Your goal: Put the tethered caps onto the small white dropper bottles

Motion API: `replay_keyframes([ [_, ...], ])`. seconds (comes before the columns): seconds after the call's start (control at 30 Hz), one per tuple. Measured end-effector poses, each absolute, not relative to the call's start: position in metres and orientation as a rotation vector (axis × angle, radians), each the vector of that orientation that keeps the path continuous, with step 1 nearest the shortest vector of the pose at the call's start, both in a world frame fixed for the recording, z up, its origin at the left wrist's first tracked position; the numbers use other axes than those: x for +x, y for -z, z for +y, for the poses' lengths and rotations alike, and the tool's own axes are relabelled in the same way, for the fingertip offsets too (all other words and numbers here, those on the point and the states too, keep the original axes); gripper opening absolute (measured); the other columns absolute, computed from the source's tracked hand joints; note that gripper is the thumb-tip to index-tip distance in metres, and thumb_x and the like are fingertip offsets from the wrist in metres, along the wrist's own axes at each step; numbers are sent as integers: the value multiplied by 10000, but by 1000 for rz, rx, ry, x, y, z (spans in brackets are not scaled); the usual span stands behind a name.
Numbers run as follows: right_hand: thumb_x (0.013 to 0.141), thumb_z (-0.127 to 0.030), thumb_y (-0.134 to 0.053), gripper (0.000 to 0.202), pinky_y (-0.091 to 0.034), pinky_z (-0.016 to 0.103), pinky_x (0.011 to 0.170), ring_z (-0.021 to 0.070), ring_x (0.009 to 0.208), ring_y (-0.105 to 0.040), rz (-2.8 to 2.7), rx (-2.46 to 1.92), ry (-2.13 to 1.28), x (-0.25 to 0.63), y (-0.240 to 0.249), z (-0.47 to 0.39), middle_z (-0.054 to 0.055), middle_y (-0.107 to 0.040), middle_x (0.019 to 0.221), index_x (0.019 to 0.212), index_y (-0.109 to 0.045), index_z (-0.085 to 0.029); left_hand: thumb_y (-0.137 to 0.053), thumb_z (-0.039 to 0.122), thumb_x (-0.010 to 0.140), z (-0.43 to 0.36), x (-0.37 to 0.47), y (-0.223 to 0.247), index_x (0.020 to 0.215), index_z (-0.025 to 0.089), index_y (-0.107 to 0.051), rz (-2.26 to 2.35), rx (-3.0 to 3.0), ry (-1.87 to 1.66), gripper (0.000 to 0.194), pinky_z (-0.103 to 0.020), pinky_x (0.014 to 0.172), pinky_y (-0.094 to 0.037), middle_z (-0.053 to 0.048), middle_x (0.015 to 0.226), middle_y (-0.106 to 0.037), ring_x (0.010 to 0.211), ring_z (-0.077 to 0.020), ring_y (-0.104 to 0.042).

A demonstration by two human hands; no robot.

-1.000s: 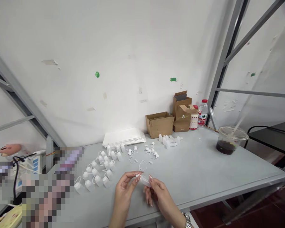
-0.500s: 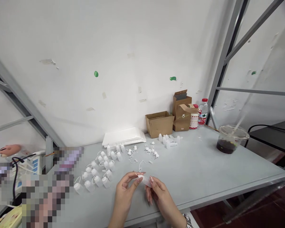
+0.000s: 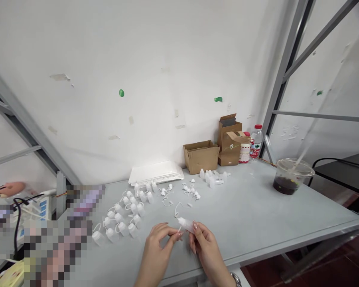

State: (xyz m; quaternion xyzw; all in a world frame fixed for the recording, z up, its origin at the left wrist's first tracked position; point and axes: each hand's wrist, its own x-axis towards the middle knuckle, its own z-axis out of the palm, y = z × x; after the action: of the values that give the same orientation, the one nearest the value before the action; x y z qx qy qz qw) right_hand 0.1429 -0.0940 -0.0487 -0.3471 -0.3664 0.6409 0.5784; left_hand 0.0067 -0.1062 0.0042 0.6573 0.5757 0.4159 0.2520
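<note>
My right hand [image 3: 202, 239] grips a small translucent bottle [image 3: 187, 224] by its base, the white capped end tilted toward the left. Beside that end, my left hand [image 3: 163, 239] pinches a thin white piece [image 3: 180, 229] between thumb and index finger. A thin white loop [image 3: 176, 209] rises behind the bottle's tip. Several capped bottles with loops [image 3: 119, 217] stand in rows to the left. Loose white caps [image 3: 195, 193] and strap pieces [image 3: 168, 202] lie beyond my hands. Farther back are several uncapped bottles [image 3: 212, 181].
White sheets [image 3: 155, 171] lie by the wall, beside a cardboard box [image 3: 201, 157], a brown paper bag [image 3: 229, 149] and a water bottle [image 3: 256, 143]. A plastic bowl of dark liquid [image 3: 287, 183] stands at right. A power strip [image 3: 42, 215] is at left.
My left hand has drawn down and away from the bottle's capped end and now pinches a thin white piece. The bottle's white end and the loop behind it show more fully.
</note>
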Motion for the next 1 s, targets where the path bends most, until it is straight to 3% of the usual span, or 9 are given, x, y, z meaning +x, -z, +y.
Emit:
replay_keyframes([
  [0.13, 738, -556, -554, 428, -250, 208, 459, 58, 400, -313, -839, -822, -1483, 144, 48, -95, -73, -426, 437, 576, -455, -173, -591, 354, 715, -113, 14, -6, 619, 272, -688, 1590, 1815, -1126, 159, -363, 855, -429, -26, 686, -700, 891, -248, -595],
  [0.3, 727, -538, -582, 397, -246, 207, 462, 66, 413, -320, -836, -824, -1465, 145, 46, -96, -74, -427, 441, 615, -480, -172, -575, 365, 728, -118, 15, -13, 609, 259, -678, 1578, 1782, -1128, 190, -319, 777, -470, -26, 672, -685, 804, -222, -615],
  [0.43, 690, -532, -625, 393, -238, 202, 453, 60, 416, -312, -765, -801, -1464, 146, 40, -95, -73, -439, 459, 625, -482, -171, -627, 383, 678, -114, 7, -11, 710, 232, -700, 1542, 1431, -1252, 171, -290, 751, -498, -37, 770, -714, 788, -211, -643],
  [0.7, 712, -540, -595, 396, -234, 195, 411, 51, 377, -327, -1046, -794, -1557, 146, 40, -100, -78, -434, 435, 665, -486, -163, -724, 324, 602, -104, 3, -5, 967, 169, -628, 1131, 601, -1657, 408, -267, 823, -498, -60, 849, -731, 910, -201, -645],
  [0.83, 713, -550, -585, 400, -246, 190, 405, 50, 375, -330, -1079, -794, -1546, 146, 40, -101, -81, -428, 442, 678, -484, -165, -748, 269, 580, -102, 7, -4, 956, 149, -629, 1039, 497, -1598, 412, -257, 804, -507, -66, 805, -732, 883, -199, -655],
  [1.0, 710, -563, -578, 405, -248, 192, 399, 54, 367, -325, -1057, -799, -1544, 145, 40, -101, -79, -429, 434, 684, -493, -168, -711, 335, 628, -103, 8, 0, 889, 138, -648, 1052, 634, -1510, 333, -301, 796, -505, -71, 777, -733, 895, -228, -651],
])
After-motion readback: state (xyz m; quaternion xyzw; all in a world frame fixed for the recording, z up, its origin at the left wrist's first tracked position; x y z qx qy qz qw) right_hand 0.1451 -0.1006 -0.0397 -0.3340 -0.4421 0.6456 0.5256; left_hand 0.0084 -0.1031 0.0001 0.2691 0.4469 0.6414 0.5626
